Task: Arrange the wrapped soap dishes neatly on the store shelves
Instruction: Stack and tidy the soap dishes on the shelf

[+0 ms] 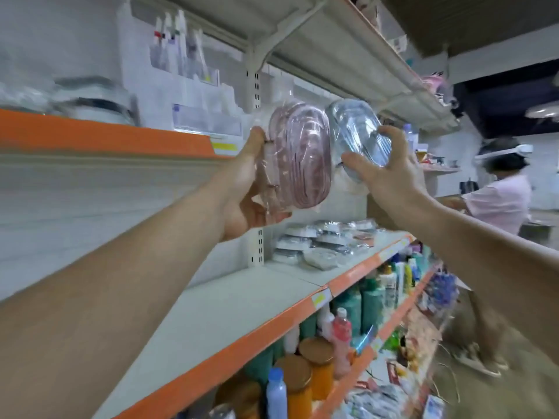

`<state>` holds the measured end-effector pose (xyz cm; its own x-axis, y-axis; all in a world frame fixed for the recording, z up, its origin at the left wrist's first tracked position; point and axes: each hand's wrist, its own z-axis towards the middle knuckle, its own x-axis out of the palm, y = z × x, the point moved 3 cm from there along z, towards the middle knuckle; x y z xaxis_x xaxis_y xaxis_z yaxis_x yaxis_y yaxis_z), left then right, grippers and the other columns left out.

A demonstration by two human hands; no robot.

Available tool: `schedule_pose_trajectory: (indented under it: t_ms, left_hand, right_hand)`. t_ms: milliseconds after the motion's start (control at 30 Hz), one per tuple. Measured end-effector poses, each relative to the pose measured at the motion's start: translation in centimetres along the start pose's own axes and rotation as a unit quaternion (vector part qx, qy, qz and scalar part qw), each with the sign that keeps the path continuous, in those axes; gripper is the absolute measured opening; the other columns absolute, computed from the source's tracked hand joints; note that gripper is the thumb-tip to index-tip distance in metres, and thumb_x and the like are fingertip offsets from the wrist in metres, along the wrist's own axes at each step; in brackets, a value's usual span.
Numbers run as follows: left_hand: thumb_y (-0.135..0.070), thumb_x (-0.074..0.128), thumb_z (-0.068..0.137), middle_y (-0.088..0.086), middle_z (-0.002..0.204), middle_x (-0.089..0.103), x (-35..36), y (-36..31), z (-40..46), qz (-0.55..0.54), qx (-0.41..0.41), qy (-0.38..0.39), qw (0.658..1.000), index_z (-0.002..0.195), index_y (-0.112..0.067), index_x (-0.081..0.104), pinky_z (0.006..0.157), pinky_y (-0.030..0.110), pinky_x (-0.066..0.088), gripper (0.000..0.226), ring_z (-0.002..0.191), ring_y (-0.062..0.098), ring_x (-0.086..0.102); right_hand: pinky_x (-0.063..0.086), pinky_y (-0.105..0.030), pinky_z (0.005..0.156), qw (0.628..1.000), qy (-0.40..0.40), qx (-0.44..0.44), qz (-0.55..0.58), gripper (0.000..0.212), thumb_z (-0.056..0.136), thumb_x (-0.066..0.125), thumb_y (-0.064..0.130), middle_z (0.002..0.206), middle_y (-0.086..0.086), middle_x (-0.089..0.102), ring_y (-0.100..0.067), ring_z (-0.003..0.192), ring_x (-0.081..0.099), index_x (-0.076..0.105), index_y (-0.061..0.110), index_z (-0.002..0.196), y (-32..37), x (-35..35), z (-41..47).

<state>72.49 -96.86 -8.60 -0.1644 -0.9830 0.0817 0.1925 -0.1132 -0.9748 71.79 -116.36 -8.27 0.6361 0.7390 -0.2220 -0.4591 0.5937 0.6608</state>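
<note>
While both hands are raised, left hand (pixel 242 189) gripping pink soap dish (pixel 298 155), right hand (pixel 384 173) clutching blue soap dish (pixel 358 131).

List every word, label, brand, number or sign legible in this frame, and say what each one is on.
No text can be read.
Yellow price tag on the upper shelf's orange edge: blurred.
Yellow tag on the middle shelf edge: blurred.
Bottles on the lower shelf: labels too blurred.
Pink soap dish and clear blue soap dish: no print visible on the wrap.

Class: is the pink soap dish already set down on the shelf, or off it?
Off it. The left hand grips the pink soap dish in the air, above the shelf.
</note>
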Motion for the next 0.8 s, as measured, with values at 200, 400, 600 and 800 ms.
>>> schedule_pose_trajectory:
  t_ms: [200, 400, 600, 800]
  left_hand:
    - [-0.065, 0.039, 0.087, 0.003, 0.081, 0.063, 7.7, 8.2, 7.2, -0.076, -0.079, 0.004, 0.994, 0.088, -0.023, 0.063, 0.066, 0.038, 0.057, 0.048, 0.071, 0.023, 0.065]
    - [-0.061, 0.040, 0.090, 0.006, 0.096, 0.062, 7.5, 15.6, 14.6, -0.124, -0.159, -0.107, 0.973, 0.100, -0.023, 0.061, 0.067, 0.044, 0.054, 0.045, 0.080, 0.028, 0.064]
    - [-0.047, 0.039, 0.097, 0.011, 0.089, 0.058, 3.5, 23.6, 23.5, -0.133, -0.223, -0.173, 0.950, 0.098, -0.014, 0.055, 0.057, 0.050, 0.055, 0.036, 0.073, 0.033, 0.061]
    - [-0.009, 0.050, 0.094, 0.010, 0.084, 0.048, 1.8, 29.1, 31.0, 0.042, -0.230, -0.232, 0.944, 0.090, -0.010, 0.050, 0.035, 0.030, 0.051, 0.004, 0.066, 0.025, 0.052]
  right_hand:
    - [0.030, -0.023, 0.088, 0.996, 0.059, 0.065, -0.009, 0.063, 0.083, 0.062, 0.043, 0.136, -0.003, 0.039, -0.018, 0.121, 0.039, 0.033, 0.034, 0.139, -12.6, -1.4, 4.3]
    - [0.033, -0.030, 0.094, 0.987, 0.111, 0.118, 0.002, 0.066, 0.082, 0.064, 0.042, 0.137, -0.006, 0.041, -0.022, 0.123, 0.040, 0.033, 0.030, 0.139, -22.0, 2.9, 7.2]
    - [0.039, -0.040, 0.102, 0.982, 0.119, 0.149, -0.011, 0.069, 0.077, 0.066, 0.045, 0.131, -0.007, 0.048, -0.026, 0.119, 0.046, 0.037, 0.027, 0.137, -29.6, 9.2, 10.9]
    - [0.041, -0.037, 0.098, 0.978, 0.134, 0.162, -0.011, 0.069, 0.076, 0.068, 0.046, 0.129, -0.006, 0.050, -0.024, 0.115, 0.050, 0.039, 0.027, 0.136, -34.5, 14.7, 17.0]
